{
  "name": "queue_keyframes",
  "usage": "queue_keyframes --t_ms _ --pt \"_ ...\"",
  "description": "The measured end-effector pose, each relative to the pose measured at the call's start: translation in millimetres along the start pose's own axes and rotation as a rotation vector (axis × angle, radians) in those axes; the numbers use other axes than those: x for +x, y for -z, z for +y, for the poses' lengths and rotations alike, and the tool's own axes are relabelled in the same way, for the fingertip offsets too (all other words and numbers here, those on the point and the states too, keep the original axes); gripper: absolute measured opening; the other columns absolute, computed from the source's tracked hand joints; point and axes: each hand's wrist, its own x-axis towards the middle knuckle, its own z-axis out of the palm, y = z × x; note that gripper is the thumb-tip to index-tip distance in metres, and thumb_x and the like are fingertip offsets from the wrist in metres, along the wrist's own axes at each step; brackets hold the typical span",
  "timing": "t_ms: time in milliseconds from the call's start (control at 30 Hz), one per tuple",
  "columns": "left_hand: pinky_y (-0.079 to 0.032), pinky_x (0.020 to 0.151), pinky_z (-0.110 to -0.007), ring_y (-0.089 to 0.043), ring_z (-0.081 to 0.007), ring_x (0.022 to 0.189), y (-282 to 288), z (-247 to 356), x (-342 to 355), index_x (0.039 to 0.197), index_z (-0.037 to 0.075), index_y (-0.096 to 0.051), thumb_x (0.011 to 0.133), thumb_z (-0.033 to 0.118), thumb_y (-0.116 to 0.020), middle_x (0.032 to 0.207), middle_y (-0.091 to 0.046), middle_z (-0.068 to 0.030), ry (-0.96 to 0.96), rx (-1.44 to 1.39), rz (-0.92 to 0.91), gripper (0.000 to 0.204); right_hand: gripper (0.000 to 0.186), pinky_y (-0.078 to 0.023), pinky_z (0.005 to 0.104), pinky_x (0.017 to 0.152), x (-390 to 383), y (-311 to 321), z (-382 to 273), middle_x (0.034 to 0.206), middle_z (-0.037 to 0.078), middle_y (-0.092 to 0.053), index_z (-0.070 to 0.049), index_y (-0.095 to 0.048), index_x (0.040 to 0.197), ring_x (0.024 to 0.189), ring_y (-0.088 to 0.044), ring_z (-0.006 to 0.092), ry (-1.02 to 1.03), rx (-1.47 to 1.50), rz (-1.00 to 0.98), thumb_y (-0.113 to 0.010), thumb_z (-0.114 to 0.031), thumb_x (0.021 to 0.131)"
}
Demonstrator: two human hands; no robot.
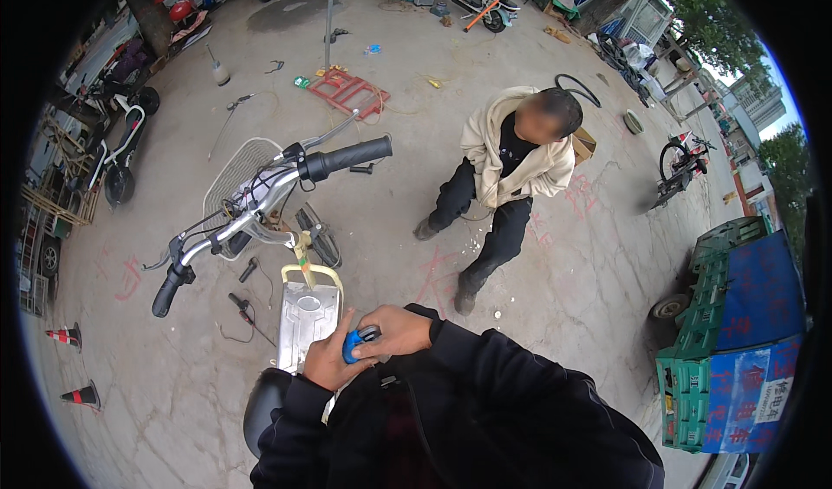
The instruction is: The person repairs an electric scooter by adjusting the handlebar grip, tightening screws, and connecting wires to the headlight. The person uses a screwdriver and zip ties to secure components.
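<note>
I am looking down at an open-air repair yard for electric bikes, on bare concrete ground [555, 255]. A stripped bike [277, 220] with a front basket is standing before me, tools and cables [247, 303] are lying about it, more scooters [117, 151] are parking along the edge, a loose tyre [578, 86] is lying nearby, and a green cargo tricycle [737, 342] is waiting at the side.

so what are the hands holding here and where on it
Both hands grip one small blue object over the bike's silver frame panel. The right hand covers its top, the left hand wraps its lower side. What it is cannot be told.
</note>
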Motion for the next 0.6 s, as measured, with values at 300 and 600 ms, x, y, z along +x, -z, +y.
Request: queue_keyframes --t_ms 300,600 --pt "-0.056 0.090 -0.048 -0.072 -0.0437 0.099 -77.6 -68.9 61.1 0.166 0.006 -0.024 0.077 0.047 -0.091 0.107 -0.073 -0.0229 0.084 0.128 -0.071 0.119 0.043 -0.056 0.0424 0.066 44.9 50.0 112.8 0.074 0.021 -0.071 0.007 -0.073 0.087 0.065 -0.072 0.0325 -0.147 -0.273 -0.077 -0.079 -0.036 0.084" --pt "-0.059 0.083 -0.044 -0.073 -0.0311 0.092 -118.6 -126.7 -38.5 0.154 0.000 -0.043 0.081 0.030 -0.088 0.106 -0.075 -0.0179 1.045 -0.038 0.086 0.091 0.033 -0.059 0.0314 0.060 111.4 140.4 297.8 0.088 0.014 -0.074 0.009 -0.070 0.102 0.069 -0.076 0.0209 -0.689 0.360 0.382 -0.078 -0.022 0.095"
